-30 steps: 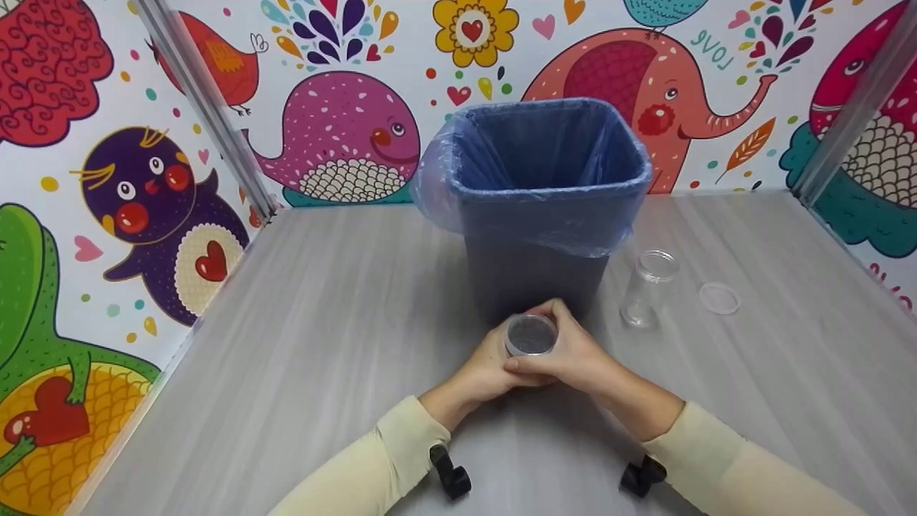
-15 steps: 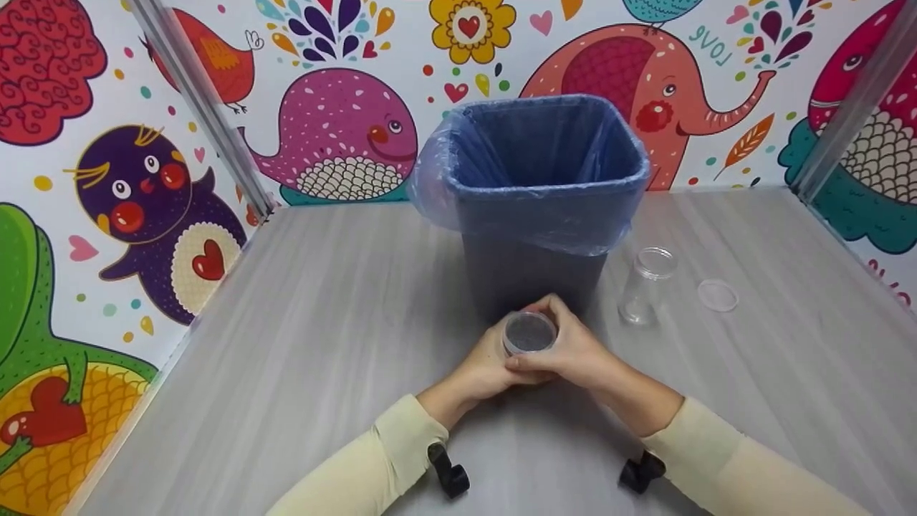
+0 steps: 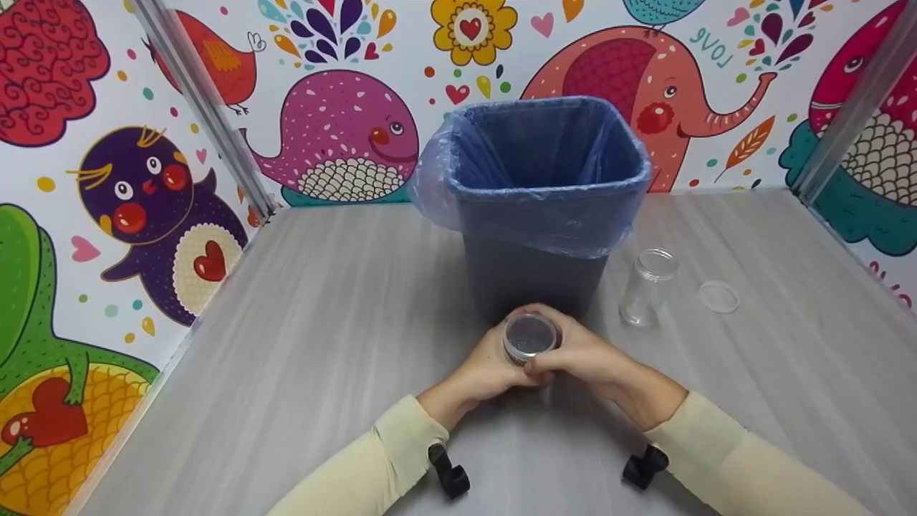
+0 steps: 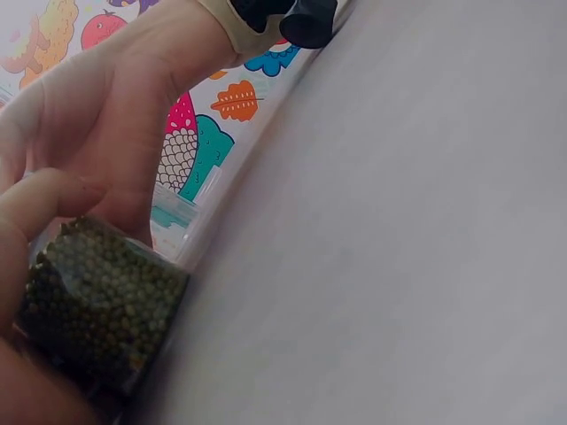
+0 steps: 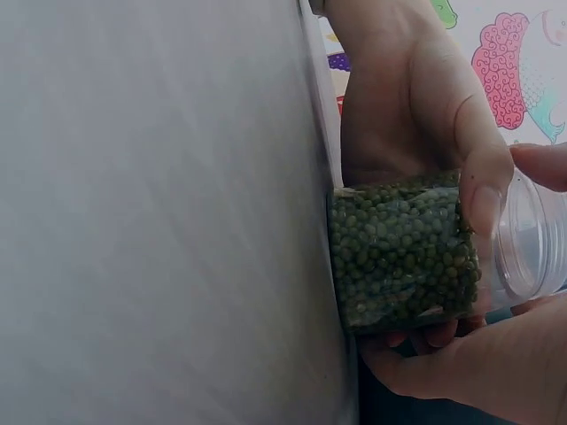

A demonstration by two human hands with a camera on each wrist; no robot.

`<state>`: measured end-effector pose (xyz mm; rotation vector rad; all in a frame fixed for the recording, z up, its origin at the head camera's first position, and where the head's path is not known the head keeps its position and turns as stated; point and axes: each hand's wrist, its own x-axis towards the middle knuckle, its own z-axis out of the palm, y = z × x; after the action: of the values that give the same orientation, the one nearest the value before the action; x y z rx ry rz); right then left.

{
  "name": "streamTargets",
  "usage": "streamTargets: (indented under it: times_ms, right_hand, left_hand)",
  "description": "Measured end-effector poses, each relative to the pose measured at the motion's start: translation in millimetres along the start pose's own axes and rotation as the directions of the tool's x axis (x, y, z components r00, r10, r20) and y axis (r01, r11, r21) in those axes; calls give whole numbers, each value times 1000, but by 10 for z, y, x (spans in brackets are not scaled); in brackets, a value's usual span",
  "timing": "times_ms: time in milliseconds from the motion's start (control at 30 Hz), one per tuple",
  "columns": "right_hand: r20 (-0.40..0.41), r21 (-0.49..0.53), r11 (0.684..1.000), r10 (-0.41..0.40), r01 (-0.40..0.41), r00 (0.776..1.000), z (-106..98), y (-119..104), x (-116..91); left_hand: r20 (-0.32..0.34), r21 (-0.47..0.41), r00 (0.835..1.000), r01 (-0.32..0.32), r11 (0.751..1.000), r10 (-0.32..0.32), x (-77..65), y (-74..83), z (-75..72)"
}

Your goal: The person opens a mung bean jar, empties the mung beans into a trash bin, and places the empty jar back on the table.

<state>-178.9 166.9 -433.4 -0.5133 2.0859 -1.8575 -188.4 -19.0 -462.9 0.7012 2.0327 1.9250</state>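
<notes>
My left hand (image 3: 487, 367) is wrapped round a clear cylindrical plastic jar of green beans (image 3: 530, 337), upright on the grey wood-grain table (image 3: 344, 308); my right hand (image 3: 584, 355) grips its top. Farther right stands a second clear plastic jar (image 3: 647, 290), a thin transparent disc (image 3: 718, 297) just right of it. Beyond my hands rises a dark grey bin (image 3: 537, 276) with a blue plastic liner (image 3: 551, 218), before a cartoon-printed white wall (image 3: 351, 129).

A small booth (image 3: 410, 43): metal posts (image 3: 207, 107) between panels (image 3: 347, 129) (cartoon-printed ones).

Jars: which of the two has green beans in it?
The jar between the left hand and right hand: green beans show through its side. The other jar, beside the bin, shows none.
</notes>
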Motion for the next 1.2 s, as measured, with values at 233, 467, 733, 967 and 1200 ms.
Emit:
streamTargets:
  times_ms: [233,467,733,967,1200]
  right_hand:
    - [10,5,1000,-28,28,1000,7,10,3]
    - [-27,-27,1000,-4,3,1000,39,-7,1]
    - [-149,-29,999,24,-29,989,89,-53,-7]
    - [-161,-45,998,34,-42,986,89,-68,-18]
    - [-145,-59,997,40,-49,989,67,-71,-11]
  left_hand:
    - [-16,19,1000,3,1000,-2,-9,-20,6]
    - [-26,58,1000,9,998,-8,-9,-15,20]
    - [-4,44,1000,-24,999,24,-3,-13,10]
    - [17,44,1000,3,999,-3,-5,7,4]
    - [-1,43,1000,-4,999,4,-9,14,8]
